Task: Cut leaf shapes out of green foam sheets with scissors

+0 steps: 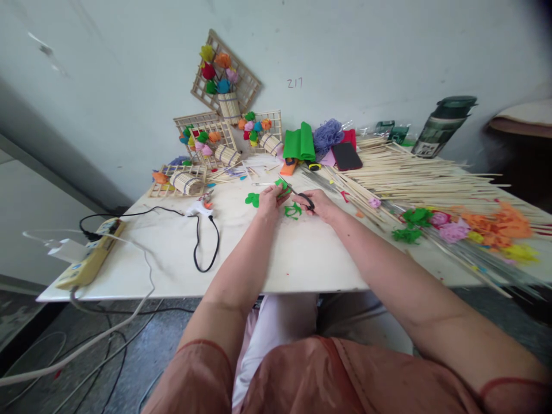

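My left hand [268, 201] pinches a small piece of green felt [282, 186] above the white table [302, 259]. My right hand [319, 204] grips black-handled scissors [302, 198], whose blades reach toward the green piece. A green cut-out scrap [292, 211] lies on the table between my hands. Another green cut shape [252, 199] rests just left of my left hand.
A glue gun [200, 207] with a black cord lies to the left, beside a yellow power strip [90, 259]. Bamboo sticks [414, 172] and paper flowers [474, 227] cover the right side. Stick frames with flowers [224, 86], a green felt roll [299, 142], a phone [346, 155] and a bottle [444, 123] stand at the back.
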A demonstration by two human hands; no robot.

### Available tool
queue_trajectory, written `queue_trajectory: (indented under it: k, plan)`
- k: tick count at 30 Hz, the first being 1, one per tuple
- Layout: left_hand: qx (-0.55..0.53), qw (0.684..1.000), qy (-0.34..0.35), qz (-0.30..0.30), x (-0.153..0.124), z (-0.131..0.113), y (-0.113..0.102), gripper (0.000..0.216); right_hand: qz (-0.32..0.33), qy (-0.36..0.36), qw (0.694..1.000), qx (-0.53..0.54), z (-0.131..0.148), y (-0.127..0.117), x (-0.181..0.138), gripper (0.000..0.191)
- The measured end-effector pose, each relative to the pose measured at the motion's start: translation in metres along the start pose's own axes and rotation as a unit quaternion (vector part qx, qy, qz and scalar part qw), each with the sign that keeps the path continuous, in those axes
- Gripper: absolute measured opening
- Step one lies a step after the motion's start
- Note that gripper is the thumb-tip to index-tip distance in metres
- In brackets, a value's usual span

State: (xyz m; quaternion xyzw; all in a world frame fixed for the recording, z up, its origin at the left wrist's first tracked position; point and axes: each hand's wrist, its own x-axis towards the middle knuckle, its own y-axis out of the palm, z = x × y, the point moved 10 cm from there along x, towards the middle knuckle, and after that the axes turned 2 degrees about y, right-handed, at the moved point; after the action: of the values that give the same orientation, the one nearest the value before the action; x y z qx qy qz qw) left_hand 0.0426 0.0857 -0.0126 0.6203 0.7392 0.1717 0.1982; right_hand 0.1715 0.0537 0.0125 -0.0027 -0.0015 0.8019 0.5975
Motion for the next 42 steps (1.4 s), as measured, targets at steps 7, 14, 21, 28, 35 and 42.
queue_trajectory:
  k: [7, 14, 21, 28, 35, 42]
  plan:
    - [0.001, 1.000, 0.004, -0.007, 0.001, -0.002, -0.002, 0.014, 0.004, -0.003, 1.000, -0.003, 0.000, 0.002, 0.002, 0.034]
    - [-0.005, 1.000, -0.002, -0.006, 0.000, -0.001, -0.001, 0.013, 0.002, -0.007, 1.000, -0.008, 0.000, 0.003, 0.002, 0.033]
    - [0.002, 1.000, 0.011, -0.005, 0.002, -0.003, -0.002, 0.012, 0.006, -0.016, 1.000, -0.021, -0.005, 0.003, 0.007, 0.029]
    - [-0.004, 1.000, 0.016, -0.007, 0.004, -0.003, -0.004, 0.016, -0.019, 0.000, 0.999, -0.037, -0.003, 0.003, 0.005, 0.029]
    - [-0.005, 1.000, 0.026, -0.015, 0.008, -0.002, -0.007, 0.015, -0.014, 0.020, 1.000, -0.012, -0.007, 0.003, 0.003, 0.029]
    - [0.010, 1.000, 0.017, 0.003, 0.003, -0.004, -0.002, 0.017, 0.004, 0.000, 1.000, -0.002, -0.010, 0.000, 0.007, 0.038]
